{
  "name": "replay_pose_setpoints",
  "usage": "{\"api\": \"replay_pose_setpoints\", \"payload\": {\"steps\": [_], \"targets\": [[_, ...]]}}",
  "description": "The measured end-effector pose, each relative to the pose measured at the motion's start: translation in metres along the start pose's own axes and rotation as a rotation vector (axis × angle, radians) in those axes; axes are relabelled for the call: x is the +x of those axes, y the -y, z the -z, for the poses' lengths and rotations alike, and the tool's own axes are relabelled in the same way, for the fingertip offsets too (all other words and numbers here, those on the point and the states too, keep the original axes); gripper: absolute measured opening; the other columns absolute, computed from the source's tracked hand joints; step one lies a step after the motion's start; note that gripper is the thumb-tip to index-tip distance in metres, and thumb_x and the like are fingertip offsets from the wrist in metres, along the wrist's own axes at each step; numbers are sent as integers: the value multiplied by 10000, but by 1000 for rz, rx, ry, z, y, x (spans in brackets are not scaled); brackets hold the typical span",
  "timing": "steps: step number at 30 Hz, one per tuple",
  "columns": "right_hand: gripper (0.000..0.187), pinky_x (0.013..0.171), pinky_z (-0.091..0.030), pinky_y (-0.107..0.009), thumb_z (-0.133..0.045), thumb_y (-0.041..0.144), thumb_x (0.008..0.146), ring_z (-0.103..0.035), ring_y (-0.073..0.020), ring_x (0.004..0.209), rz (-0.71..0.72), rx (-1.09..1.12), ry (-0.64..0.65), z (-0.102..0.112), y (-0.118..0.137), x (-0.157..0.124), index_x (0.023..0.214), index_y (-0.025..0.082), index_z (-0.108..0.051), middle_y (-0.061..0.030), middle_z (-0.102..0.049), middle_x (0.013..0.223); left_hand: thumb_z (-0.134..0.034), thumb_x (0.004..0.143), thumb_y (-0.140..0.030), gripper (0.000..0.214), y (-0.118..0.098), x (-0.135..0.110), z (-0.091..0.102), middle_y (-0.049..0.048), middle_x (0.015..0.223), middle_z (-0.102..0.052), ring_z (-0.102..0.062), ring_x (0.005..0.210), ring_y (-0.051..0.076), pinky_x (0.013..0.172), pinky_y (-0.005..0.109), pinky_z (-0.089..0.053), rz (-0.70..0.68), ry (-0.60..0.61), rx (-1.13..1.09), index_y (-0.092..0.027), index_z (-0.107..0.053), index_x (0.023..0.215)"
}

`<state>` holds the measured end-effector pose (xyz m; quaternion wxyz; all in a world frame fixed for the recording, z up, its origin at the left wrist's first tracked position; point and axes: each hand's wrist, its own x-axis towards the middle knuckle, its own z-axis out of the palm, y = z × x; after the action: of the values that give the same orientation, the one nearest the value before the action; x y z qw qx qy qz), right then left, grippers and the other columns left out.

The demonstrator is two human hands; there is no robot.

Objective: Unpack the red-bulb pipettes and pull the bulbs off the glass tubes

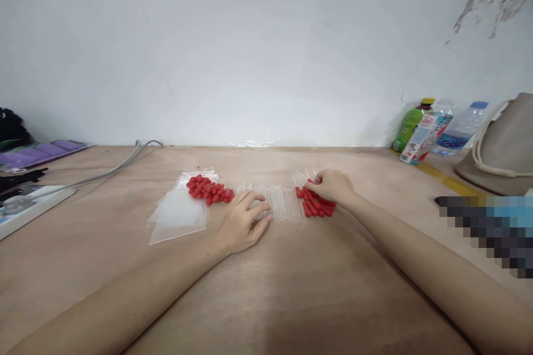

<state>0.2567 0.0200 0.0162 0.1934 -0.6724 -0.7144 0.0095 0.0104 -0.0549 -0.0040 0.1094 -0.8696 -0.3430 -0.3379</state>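
My left hand rests with fingers apart over a row of thin clear tubes on the table. Just behind its fingers lies a heap of red rubber bulbs. My right hand is closed in a pinch at a cluster of red-bulbed droppers, to the right of the tubes. The clear stems in that cluster point away from me and the red ends towards me. The pinching fingertips partly hide the dropper between them. Clear plastic zip bags are stacked at the left, partly under the red heap.
Bottles and a carton stand at the back right beside a beige bag. A white power strip with a grey cable lies at the left, near a purple tray. A pixelated dark object lies at the right edge.
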Motion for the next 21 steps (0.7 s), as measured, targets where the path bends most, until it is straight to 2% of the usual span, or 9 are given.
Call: {"api": "replay_pose_setpoints", "payload": {"steps": [5, 7, 10, 13, 15, 18, 21], "targets": [[308, 543, -323, -286, -514, 434, 692, -557, -179, 540, -76, 63, -116, 9, 3, 1, 503, 209, -605, -32, -607, 503, -499, 811, -240, 186, 1, -1, -1, 91, 980, -578, -533, 910, 213, 796, 387, -451, 11, -5, 9, -181, -605, 952], [286, 525, -329, -269, -526, 429, 689, -558, -167, 543, -55, 152, -154, 14, 3, -2, 536, 202, -609, -25, -616, 528, -501, 810, -238, 231, 2, -1, -2, 101, 1042, -574, -527, 979, 233, 834, 409, -445, 9, -31, 30, -182, -589, 1016], [232, 548, -365, -253, -537, 381, 709, -553, -148, 583, 162, 292, -208, 14, 4, -14, 589, 194, -606, -18, -623, 593, -488, 823, -225, 323, 2, 0, -2, 124, 1191, -525, -465, 1129, 268, 905, 438, -414, -3, -74, 105, -178, -533, 1138], [164, 648, -387, -283, -554, 316, 740, -538, -156, 663, 468, 327, -340, 3, 5, -36, 651, 188, -607, -26, -606, 647, -462, 843, -209, 380, 1, 1, 1, 136, 1296, -456, -374, 1232, 282, 955, 450, -378, -46, -85, 207, -168, -473, 1221], [123, 678, -373, -305, -559, 284, 758, -526, -160, 690, 612, 319, -425, -6, 6, -51, 699, 188, -607, -30, -599, 680, -456, 854, -216, 391, 0, 2, 2, 128, 1314, -445, -351, 1254, 281, 973, 455, -359, -92, -75, 267, -174, -455, 1243], [77, 680, -349, -309, -565, 258, 772, -516, -152, 694, 758, 306, -505, -15, 8, -67, 744, 195, -599, -18, -596, 688, -458, 866, -221, 352, -1, 2, 1, 97, 1255, -519, -413, 1218, 257, 993, 453, -342, -171, -37, 315, -185, -484, 1215], [64, 667, -336, -304, -566, 247, 776, -512, -143, 685, 804, 297, -531, -17, 10, -73, 743, 197, -588, -9, -590, 678, -459, 872, -191, 229, 0, 0, -2, 59, 1116, -622, -511, 1129, 219, 980, 418, -375, -233, -30, 303, -181, -585, 1063]]}}
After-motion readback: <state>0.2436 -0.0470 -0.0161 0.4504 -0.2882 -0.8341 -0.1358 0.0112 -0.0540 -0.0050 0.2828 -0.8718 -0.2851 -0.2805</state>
